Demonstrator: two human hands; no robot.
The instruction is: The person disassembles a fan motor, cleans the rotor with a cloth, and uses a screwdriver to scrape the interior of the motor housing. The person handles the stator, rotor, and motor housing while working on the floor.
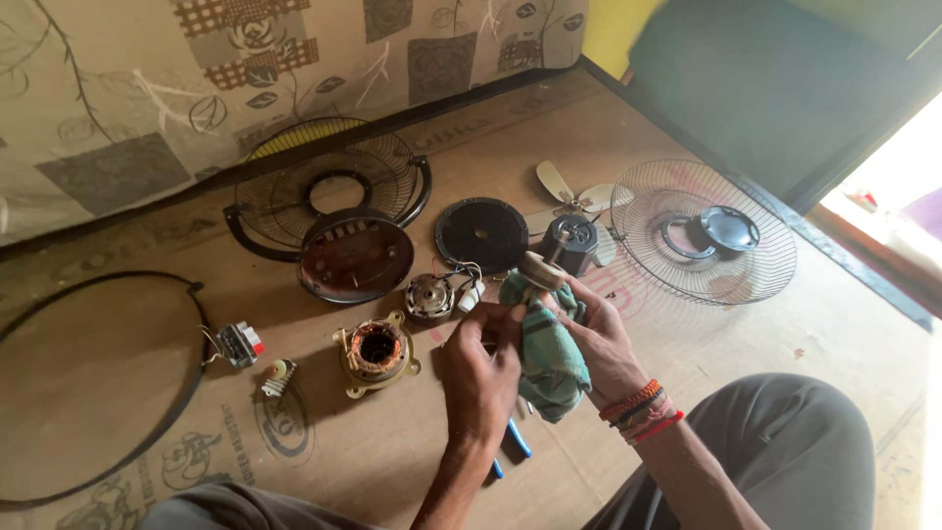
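Head view: the left hand [481, 368] and right hand [599, 339] are both closed on a green cloth [548, 358] wrapped around a rotor [542, 270], held above the floor [392, 461]. The stator [378, 350] lies just left; the fan grille [702, 231] lies beyond.

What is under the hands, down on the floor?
Blue plier handles poke out on the cardboard floor below the left hand and right hand, which hold a green cloth. The hands and cloth cover the pliers' jaws.
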